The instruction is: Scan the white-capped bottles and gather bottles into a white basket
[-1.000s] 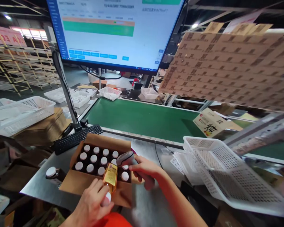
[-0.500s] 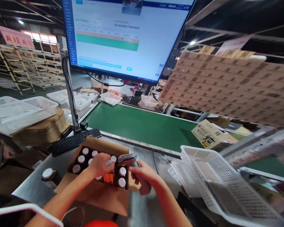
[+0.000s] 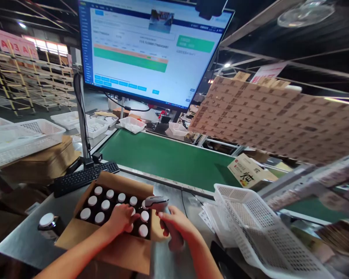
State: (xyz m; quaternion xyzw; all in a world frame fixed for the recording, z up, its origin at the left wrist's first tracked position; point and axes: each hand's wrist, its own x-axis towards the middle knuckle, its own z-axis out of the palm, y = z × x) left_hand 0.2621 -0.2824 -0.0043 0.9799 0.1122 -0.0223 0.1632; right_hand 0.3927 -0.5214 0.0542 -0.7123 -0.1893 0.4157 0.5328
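Observation:
My left hand (image 3: 121, 220) reaches into an open cardboard box (image 3: 125, 254), its fingers closed around the white cap of a bottle (image 3: 133, 212). That bottle is mostly hidden by the hand and sits low among several dark bottles with white caps (image 3: 105, 204) standing in rows. My right hand (image 3: 177, 221) grips a grey handheld barcode scanner (image 3: 157, 201) by its handle, just right of the box. The scanner's head points left, over the box's right end. One more dark bottle with a white cap (image 3: 48, 221) stands on the metal table (image 3: 20, 242), left of the box.
Behind the box lie a black keyboard (image 3: 84, 178) and a green conveyor belt (image 3: 163, 151). A large monitor (image 3: 128, 50) hangs above. At right are a white plastic basket (image 3: 250, 217), papers (image 3: 218, 221) and a printed carton (image 3: 247, 170). Stacked brown cardboard (image 3: 43, 159) is at left.
My left hand has lowered the bottle into the box; its orange label no longer shows. The scanner stays in my right hand. The monitor now shows a green panel at upper right, and the view has shifted.

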